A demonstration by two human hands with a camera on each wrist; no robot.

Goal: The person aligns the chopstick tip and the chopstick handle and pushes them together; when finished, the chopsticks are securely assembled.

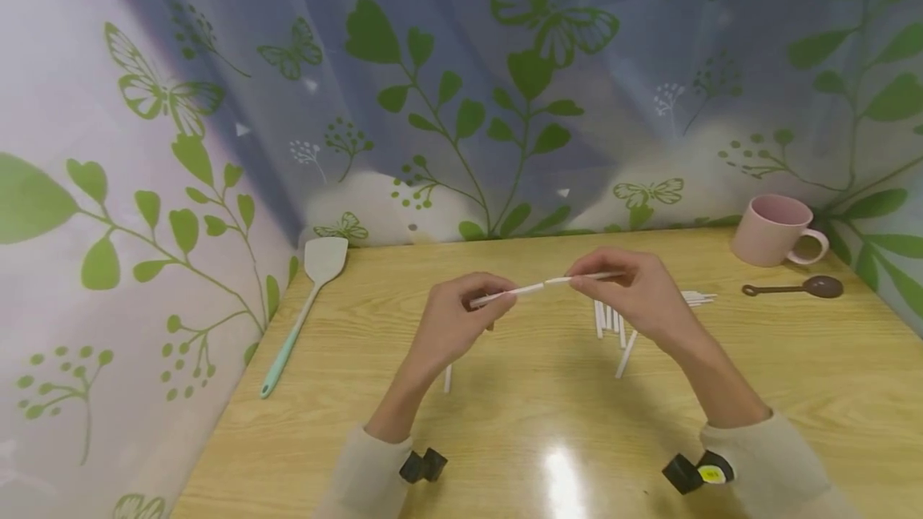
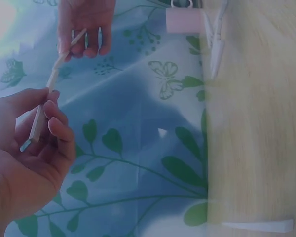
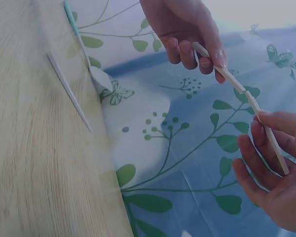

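Note:
Above the table, my left hand (image 1: pixel 465 315) pinches a thin white stick (image 1: pixel 528 289) between thumb and fingers. My right hand (image 1: pixel 638 291) pinches another thin white length (image 1: pixel 558 280) the same way. The two pieces point at each other, with their ends meeting at a small break and a slight angle in the right wrist view. Below and beside the right hand lie several loose white sticks (image 1: pixel 598 319), partly hidden by it. One more white stick (image 1: pixel 448 379) lies on the table under the left hand, and shows whole in the right wrist view.
A spatula (image 1: pixel 324 261) with a mint green handle lies at the table's left edge. A pink mug (image 1: pixel 770 231) stands at the back right, with a brown spoon (image 1: pixel 822 287) in front of it. A leaf-patterned curtain (image 1: pixel 447 142) hangs behind the wooden table (image 1: pixel 519 407).

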